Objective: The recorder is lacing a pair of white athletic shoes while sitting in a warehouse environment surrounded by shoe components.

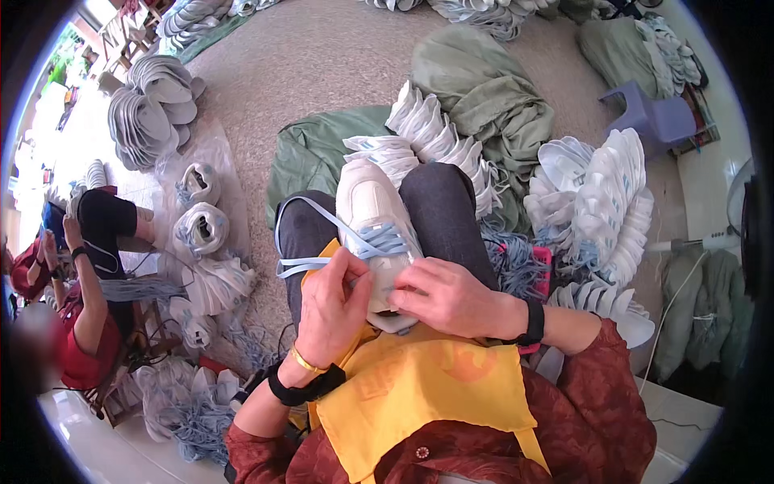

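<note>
A white shoe (pixel 367 194) lies between my thighs, its toe pointing away from me and its heel end against a yellow apron (pixel 427 387). A light blue shoelace (pixel 379 240) criss-crosses its upper part, and a long loop of it hangs out over my left thigh. My left hand (pixel 334 302) is closed in a pinch at the shoe's left side, where the lace runs to the fingers; the tips are partly hidden. My right hand (pixel 451 297) pinches at the right edge of the shoe's opening, beside the tongue. What exactly lies between its fingertips is hard to see.
Stacked white shoe uppers (pixel 435 145) lie past my knees, with more stacks (pixel 605 210) at right. Blue laces (pixel 512 266) bunch by my right thigh near a pink-edged object (pixel 542 270). Green sacks (pixel 476 81), a purple stool (pixel 649 117) and a fan (pixel 738 210) stand farther off. A co-worker (pixel 89 315) sits left.
</note>
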A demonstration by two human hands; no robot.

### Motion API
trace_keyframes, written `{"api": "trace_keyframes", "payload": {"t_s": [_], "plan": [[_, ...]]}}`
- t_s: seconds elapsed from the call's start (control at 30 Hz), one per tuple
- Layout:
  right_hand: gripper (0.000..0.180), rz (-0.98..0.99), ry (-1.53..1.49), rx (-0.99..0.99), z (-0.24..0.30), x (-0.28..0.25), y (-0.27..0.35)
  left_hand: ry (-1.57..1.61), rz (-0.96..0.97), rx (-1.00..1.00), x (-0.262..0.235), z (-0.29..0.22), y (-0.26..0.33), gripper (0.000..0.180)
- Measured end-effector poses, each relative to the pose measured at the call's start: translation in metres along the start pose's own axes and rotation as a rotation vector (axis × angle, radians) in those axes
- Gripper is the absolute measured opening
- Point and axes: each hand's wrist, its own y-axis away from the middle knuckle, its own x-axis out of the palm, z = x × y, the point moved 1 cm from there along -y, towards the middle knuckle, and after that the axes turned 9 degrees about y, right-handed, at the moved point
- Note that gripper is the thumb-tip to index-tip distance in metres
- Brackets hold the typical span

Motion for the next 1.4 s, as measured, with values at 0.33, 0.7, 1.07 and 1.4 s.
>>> {"api": "trace_keyframes", "payload": {"t_s": [0.33, 0.7, 1.07, 1.4], "plan": [[0.024, -0.073, -0.03, -0.071, -0.003, 0.0, 0.003, -0.235, -0.097, 0.195, 0.016, 0.0, -0.005, 0.012], [0.023, -0.066, -0.056, -0.036, -0.003, 0.002, 0.003, -0.389, -0.025, 0.145, 0.013, -0.01, -0.014, 0.01], [0.019, -0.104, -0.133, 0.013, -0.003, 0.003, 0.0, -0.147, 0.111, 0.265, 0.007, 0.01, -0.023, 0.007], [0.016, -0.107, -0.131, 0.064, -0.002, 0.004, 0.001, -0.011, 0.131, 0.191, 0.004, 0.017, -0.034, 0.006]]}}
